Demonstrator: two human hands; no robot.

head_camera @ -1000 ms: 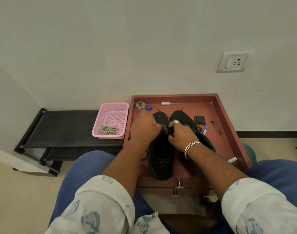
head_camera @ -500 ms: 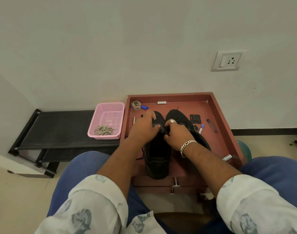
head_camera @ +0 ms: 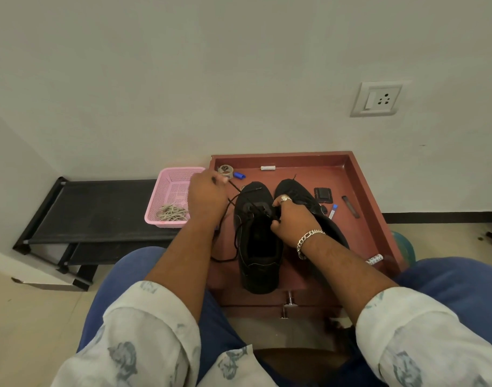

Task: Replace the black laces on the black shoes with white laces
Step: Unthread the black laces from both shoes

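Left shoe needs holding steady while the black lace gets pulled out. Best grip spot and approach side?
Grip the left shoe at the edge of its opening beside the eyelets, coming from its right, likely as the right hand is placed. The left hand pulls the black lace up and leftward, so a hold on the opposite side probably resists that pull and leaves the lace path free.

black shoes point(head_camera: 257, 241) side by side, black lace point(head_camera: 233, 203) seemingly half-loosened

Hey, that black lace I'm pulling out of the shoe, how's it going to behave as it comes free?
The black lace is probably floppy: it runs taut only near the left hand, and its slack loops limply on the red tray. It looks thin and light, so it should trail rather than lift the black shoe, which the right hand steadies.
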